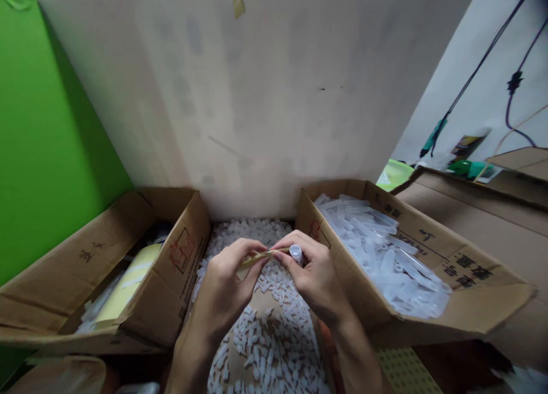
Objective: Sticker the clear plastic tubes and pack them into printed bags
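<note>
Above white pieces: thin yellowish piece, partly hidden
Left hand: pinches yellowish piece
Right hand: grips same, plus tube, covered below

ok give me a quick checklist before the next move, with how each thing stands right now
1. Left hand grips the yellowish strip: ok, pinched between thumb and finger.
2. Right hand steadies the strip's other end: ok, fingertips at it.
3. Small white tube in the right hand: ok, round end faces the camera.
4. Strip's tip lined up: cannot tell, fingertips cover it.
5. Translucent plastic tubes inside the right cardboard box: ok.
6. White plastic pieces neatly piled: not ok, scattered.
</note>
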Action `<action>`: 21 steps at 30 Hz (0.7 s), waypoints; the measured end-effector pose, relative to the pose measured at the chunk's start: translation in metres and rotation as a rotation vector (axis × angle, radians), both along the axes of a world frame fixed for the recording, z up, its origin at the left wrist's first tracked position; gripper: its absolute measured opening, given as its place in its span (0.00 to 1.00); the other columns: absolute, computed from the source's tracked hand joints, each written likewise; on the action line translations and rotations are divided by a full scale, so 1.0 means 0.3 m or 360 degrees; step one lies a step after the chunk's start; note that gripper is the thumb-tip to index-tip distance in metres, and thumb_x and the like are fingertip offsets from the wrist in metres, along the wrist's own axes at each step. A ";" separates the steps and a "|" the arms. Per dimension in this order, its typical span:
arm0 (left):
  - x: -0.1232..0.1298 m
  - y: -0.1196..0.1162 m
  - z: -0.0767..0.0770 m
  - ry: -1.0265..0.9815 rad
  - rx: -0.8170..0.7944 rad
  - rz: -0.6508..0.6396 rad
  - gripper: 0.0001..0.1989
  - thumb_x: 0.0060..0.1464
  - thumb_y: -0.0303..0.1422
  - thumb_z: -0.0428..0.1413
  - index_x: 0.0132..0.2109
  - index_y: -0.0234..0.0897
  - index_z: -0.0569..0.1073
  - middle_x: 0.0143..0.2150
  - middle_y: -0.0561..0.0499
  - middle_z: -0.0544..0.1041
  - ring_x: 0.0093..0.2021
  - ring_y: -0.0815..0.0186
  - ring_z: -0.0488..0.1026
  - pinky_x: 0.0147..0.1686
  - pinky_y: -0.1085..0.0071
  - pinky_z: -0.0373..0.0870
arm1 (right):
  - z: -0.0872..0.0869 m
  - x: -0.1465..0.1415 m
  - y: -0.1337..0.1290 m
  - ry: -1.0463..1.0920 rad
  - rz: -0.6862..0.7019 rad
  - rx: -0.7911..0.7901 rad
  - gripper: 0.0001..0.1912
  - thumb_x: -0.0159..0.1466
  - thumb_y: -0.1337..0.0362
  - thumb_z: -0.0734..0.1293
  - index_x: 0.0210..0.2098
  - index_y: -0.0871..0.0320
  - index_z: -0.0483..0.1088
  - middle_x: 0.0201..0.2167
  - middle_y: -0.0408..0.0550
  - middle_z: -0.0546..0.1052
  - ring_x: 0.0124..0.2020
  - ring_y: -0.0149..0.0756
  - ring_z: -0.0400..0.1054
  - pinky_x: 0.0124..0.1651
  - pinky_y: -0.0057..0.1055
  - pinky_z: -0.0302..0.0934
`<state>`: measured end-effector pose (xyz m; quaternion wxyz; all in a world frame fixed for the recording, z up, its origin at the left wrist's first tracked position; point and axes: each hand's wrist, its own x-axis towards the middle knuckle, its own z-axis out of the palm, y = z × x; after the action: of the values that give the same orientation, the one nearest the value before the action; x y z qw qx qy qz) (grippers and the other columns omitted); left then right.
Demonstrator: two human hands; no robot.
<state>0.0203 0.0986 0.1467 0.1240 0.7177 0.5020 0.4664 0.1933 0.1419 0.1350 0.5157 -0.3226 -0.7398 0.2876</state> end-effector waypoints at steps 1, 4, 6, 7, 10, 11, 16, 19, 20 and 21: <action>0.000 0.000 0.001 0.0015 -0.0011 -0.0010 0.02 0.64 0.30 0.58 0.42 0.39 0.76 0.38 0.51 0.81 0.39 0.64 0.80 0.40 0.71 0.74 | 0.000 0.000 0.000 -0.0011 -0.0002 0.0010 0.06 0.66 0.72 0.70 0.34 0.56 0.76 0.33 0.45 0.77 0.35 0.37 0.72 0.39 0.32 0.63; -0.005 -0.001 -0.001 0.0060 -0.0026 -0.0013 0.02 0.63 0.29 0.58 0.41 0.39 0.75 0.39 0.50 0.80 0.40 0.63 0.78 0.40 0.70 0.73 | 0.000 0.002 0.001 -0.0032 -0.0003 0.0039 0.07 0.66 0.74 0.69 0.34 0.56 0.76 0.33 0.45 0.77 0.36 0.37 0.72 0.40 0.32 0.63; -0.010 -0.001 -0.003 0.0085 -0.0030 -0.0011 0.02 0.63 0.29 0.57 0.41 0.40 0.75 0.39 0.51 0.80 0.40 0.63 0.77 0.41 0.69 0.73 | -0.001 0.003 0.001 -0.0042 0.0003 0.0051 0.08 0.65 0.75 0.69 0.35 0.56 0.76 0.34 0.45 0.77 0.36 0.38 0.72 0.40 0.32 0.64; -0.012 -0.002 -0.004 0.0095 -0.0032 -0.0012 0.02 0.63 0.29 0.57 0.41 0.40 0.75 0.39 0.51 0.80 0.40 0.63 0.77 0.41 0.69 0.72 | -0.001 0.004 0.001 -0.0048 0.0006 0.0055 0.08 0.65 0.75 0.69 0.35 0.56 0.76 0.34 0.45 0.77 0.36 0.37 0.72 0.40 0.32 0.64; -0.021 -0.003 -0.005 0.0130 -0.0041 -0.0019 0.03 0.64 0.29 0.56 0.40 0.40 0.75 0.39 0.51 0.80 0.40 0.63 0.77 0.41 0.69 0.71 | -0.002 0.007 0.001 -0.0066 0.0020 0.0058 0.10 0.65 0.77 0.68 0.35 0.56 0.76 0.34 0.45 0.77 0.36 0.37 0.73 0.40 0.31 0.64; -0.024 -0.003 -0.005 0.0143 -0.0043 -0.0022 0.04 0.64 0.29 0.56 0.40 0.40 0.75 0.39 0.51 0.79 0.40 0.63 0.77 0.41 0.69 0.71 | -0.002 0.008 0.001 -0.0070 0.0030 0.0062 0.10 0.64 0.78 0.68 0.35 0.56 0.76 0.34 0.44 0.77 0.36 0.37 0.73 0.40 0.31 0.64; -0.032 0.002 -0.008 0.0170 -0.0073 -0.0037 0.05 0.66 0.30 0.54 0.41 0.40 0.74 0.39 0.51 0.78 0.41 0.63 0.75 0.42 0.69 0.69 | -0.004 0.008 0.004 -0.0072 0.0078 0.0092 0.12 0.64 0.80 0.67 0.35 0.57 0.76 0.34 0.44 0.76 0.36 0.36 0.72 0.40 0.30 0.63; -0.032 0.004 -0.012 0.0184 -0.0112 -0.0078 0.06 0.66 0.30 0.52 0.40 0.39 0.73 0.39 0.50 0.78 0.40 0.63 0.74 0.42 0.68 0.69 | -0.005 0.008 0.006 -0.0079 0.0107 0.0094 0.13 0.64 0.80 0.66 0.35 0.57 0.76 0.34 0.44 0.76 0.36 0.36 0.72 0.40 0.30 0.63; -0.032 0.005 -0.013 0.0189 -0.0131 -0.0086 0.06 0.67 0.30 0.52 0.40 0.39 0.72 0.39 0.50 0.77 0.40 0.63 0.74 0.41 0.69 0.69 | -0.006 0.008 0.007 -0.0081 0.0117 0.0094 0.12 0.65 0.79 0.66 0.35 0.56 0.76 0.33 0.44 0.76 0.36 0.36 0.72 0.40 0.30 0.63; -0.031 0.005 -0.014 0.0197 -0.0149 -0.0091 0.06 0.67 0.30 0.51 0.40 0.40 0.71 0.38 0.50 0.77 0.40 0.63 0.74 0.40 0.69 0.68 | -0.006 0.008 0.007 -0.0083 0.0127 0.0094 0.12 0.65 0.79 0.66 0.35 0.56 0.76 0.33 0.44 0.76 0.36 0.36 0.72 0.40 0.30 0.63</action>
<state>0.0109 0.1002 0.1425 0.1394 0.7525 0.5094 0.3934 0.1958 0.1439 0.1332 0.4936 -0.2849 -0.7734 0.2775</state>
